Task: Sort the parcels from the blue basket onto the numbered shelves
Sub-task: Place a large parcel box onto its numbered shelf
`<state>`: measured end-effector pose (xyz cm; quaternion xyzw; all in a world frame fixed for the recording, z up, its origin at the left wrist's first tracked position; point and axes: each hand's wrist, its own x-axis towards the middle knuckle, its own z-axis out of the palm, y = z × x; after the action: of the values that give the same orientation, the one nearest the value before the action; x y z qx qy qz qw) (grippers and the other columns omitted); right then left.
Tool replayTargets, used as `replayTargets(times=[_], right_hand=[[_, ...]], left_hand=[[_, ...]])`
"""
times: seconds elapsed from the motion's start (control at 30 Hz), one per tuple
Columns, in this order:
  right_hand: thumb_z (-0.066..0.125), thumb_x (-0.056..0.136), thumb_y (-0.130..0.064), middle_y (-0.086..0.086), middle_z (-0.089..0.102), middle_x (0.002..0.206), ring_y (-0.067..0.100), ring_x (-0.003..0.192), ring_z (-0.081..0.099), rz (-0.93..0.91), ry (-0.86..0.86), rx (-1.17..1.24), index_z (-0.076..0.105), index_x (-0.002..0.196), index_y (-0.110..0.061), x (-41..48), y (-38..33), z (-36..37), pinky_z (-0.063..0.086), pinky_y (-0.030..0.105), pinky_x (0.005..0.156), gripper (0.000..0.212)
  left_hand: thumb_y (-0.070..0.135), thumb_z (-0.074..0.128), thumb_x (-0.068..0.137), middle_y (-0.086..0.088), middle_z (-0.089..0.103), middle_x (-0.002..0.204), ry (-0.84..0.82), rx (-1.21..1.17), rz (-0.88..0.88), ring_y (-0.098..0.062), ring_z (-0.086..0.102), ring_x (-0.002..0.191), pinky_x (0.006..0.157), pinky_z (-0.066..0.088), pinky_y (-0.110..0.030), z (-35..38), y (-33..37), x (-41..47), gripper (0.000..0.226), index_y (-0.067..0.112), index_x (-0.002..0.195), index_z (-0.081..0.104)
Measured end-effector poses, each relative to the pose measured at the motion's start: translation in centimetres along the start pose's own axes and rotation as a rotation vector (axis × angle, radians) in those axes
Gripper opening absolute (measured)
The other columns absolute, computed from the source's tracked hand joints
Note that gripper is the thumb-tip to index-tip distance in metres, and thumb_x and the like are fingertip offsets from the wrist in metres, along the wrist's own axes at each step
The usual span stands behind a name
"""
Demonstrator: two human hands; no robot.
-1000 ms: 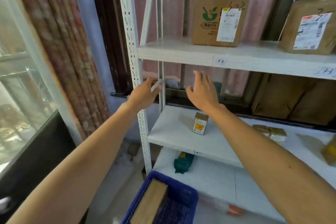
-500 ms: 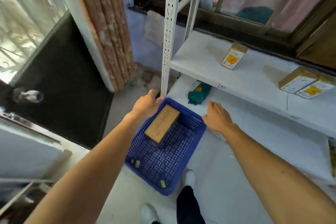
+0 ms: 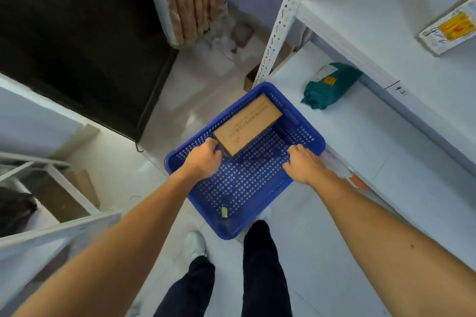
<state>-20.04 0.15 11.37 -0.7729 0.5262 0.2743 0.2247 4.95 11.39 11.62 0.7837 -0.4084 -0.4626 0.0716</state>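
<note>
Directly below the camera, the blue basket [image 3: 231, 233] sits on the pale floor [image 3: 195, 100], its far corner close to the white perforated upright [image 3: 283, 20] of the shelving. One cardboard parcel [image 3: 248, 123] lies flat in the far half of the basket, at an angle to the walls, with faint red print on its top face. The left hand [image 3: 203, 159] is at the parcel's near left corner, its fingers [image 3: 212, 143] curled round that edge and gripping it. The right hand [image 3: 306, 165] hangs over the basket's right side, apart from the parcel, its fingers [image 3: 296, 149] loosely bent downward with nothing in them. A small yellow-green scrap [image 3: 224, 212] lies on the basket's mesh bottom near the front. On the lowest shelf [image 3: 386, 149], a green bagged parcel [image 3: 332, 85] lies just beyond the basket; on the shelf above [image 3: 373, 8], a labelled parcel [image 3: 450, 31] with a yellow patch is cut off by the picture's edge. Dark trousers [image 3: 262, 265] and a white shoe [image 3: 194, 244] show at the bottom.
</note>
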Motion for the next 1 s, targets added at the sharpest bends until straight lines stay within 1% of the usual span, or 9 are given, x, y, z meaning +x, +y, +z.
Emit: replayTargets(times=[0.07,0.27,0.37,0.47,0.57,0.7,0.77,0.9,1.0], right_hand=[[0.047,0.101,-0.034,0.014,0.044,0.14,0.032,0.123,0.048,-0.002,-0.043,0.004,0.044,0.136,-0.005,3.4,0.5,0.8,0.044,0.041,0.091,0.045],[0.046,0.103,-0.037,0.013,0.032,0.154,0.033,0.134,0.041,-0.03,-0.133,-0.033,0.028,0.152,-0.006,16.5,2.3,3.5,0.042,0.045,0.103,0.061],[0.047,0.104,-0.039,0.014,0.026,0.158,0.033,0.139,0.036,-0.049,-0.105,-0.048,0.02,0.156,-0.007,23.4,3.4,5.1,0.038,0.045,0.106,0.067],[0.049,0.101,-0.038,0.016,0.034,0.149,0.033,0.132,0.039,-0.077,0.039,-0.042,0.028,0.15,-0.004,29.4,4.4,6.3,0.041,0.045,0.1,0.063],[0.058,0.096,-0.037,0.015,0.038,0.145,0.033,0.129,0.042,-0.101,0.17,0.055,0.031,0.148,-0.007,34.2,4.6,7.0,0.044,0.046,0.097,0.066],[0.067,0.091,-0.045,0.016,0.025,0.158,0.034,0.141,0.032,-0.082,0.128,0.098,0.017,0.156,-0.008,37.8,4.8,8.2,0.036,0.045,0.108,0.09],[0.067,0.09,-0.048,0.016,0.022,0.16,0.034,0.145,0.026,-0.053,0.123,0.114,0.016,0.157,-0.006,38.7,4.8,8.7,0.032,0.045,0.112,0.094],[0.061,0.093,-0.045,0.015,0.026,0.159,0.035,0.144,0.03,0.037,0.069,0.246,0.017,0.157,-0.008,40.2,4.9,8.5,0.032,0.047,0.112,0.086],[0.051,0.095,-0.041,0.012,0.027,0.16,0.034,0.144,0.032,0.132,0.021,0.359,0.019,0.158,-0.011,40.6,5.1,8.0,0.034,0.05,0.114,0.077]], left_hand=[[0.029,0.042,0.105,-0.01,0.053,0.144,-0.032,-0.055,-0.048,-0.032,0.051,0.13,0.107,0.043,-0.043,2.2,-1.2,1.9,0.047,0.011,0.148,0.038],[0.028,0.039,0.106,-0.009,0.046,0.152,-0.083,-0.22,-0.212,-0.03,0.051,0.13,0.106,0.044,-0.042,10.0,-3.4,10.4,0.049,0.013,0.153,0.032],[0.029,0.042,0.107,-0.007,0.044,0.154,-0.042,-0.369,-0.304,-0.015,0.061,0.094,0.086,0.049,-0.036,14.0,-3.3,15.5,0.051,0.015,0.154,0.03],[0.028,0.046,0.106,-0.006,0.043,0.154,0.043,-0.503,-0.402,-0.001,0.048,0.07,0.07,0.044,-0.03,17.8,-3.4,19.7,0.054,0.015,0.155,0.026],[0.031,0.058,0.101,-0.008,0.043,0.151,0.123,-0.568,-0.472,-0.009,0.057,0.084,0.075,0.044,-0.032,20.1,-4.2,23.0,0.069,0.013,0.155,0.019],[0.027,0.069,0.094,-0.009,0.047,0.146,0.137,-0.586,-0.486,-0.014,0.057,0.088,0.076,0.044,-0.036,21.3,-6.1,26.5,0.081,0.014,0.155,0.017],[0.023,0.07,0.093,-0.005,0.049,0.146,0.169,-0.59,-0.444,-0.007,0.055,0.084,0.076,0.044,-0.035,21.5,-6.9,27.5,0.078,0.016,0.154,0.022],[0.022,0.064,0.097,-0.004,0.052,0.145,0.18,-0.571,-0.445,-0.022,0.058,0.113,0.085,0.048,-0.038,21.5,-7.5,28.4,0.064,0.016,0.151,0.032],[0.013,0.053,0.1,-0.003,0.056,0.14,0.181,-0.675,-0.492,-0.013,0.058,0.102,0.082,0.048,-0.034,21.0,-7.8,28.2,0.049,0.016,0.147,0.04]])
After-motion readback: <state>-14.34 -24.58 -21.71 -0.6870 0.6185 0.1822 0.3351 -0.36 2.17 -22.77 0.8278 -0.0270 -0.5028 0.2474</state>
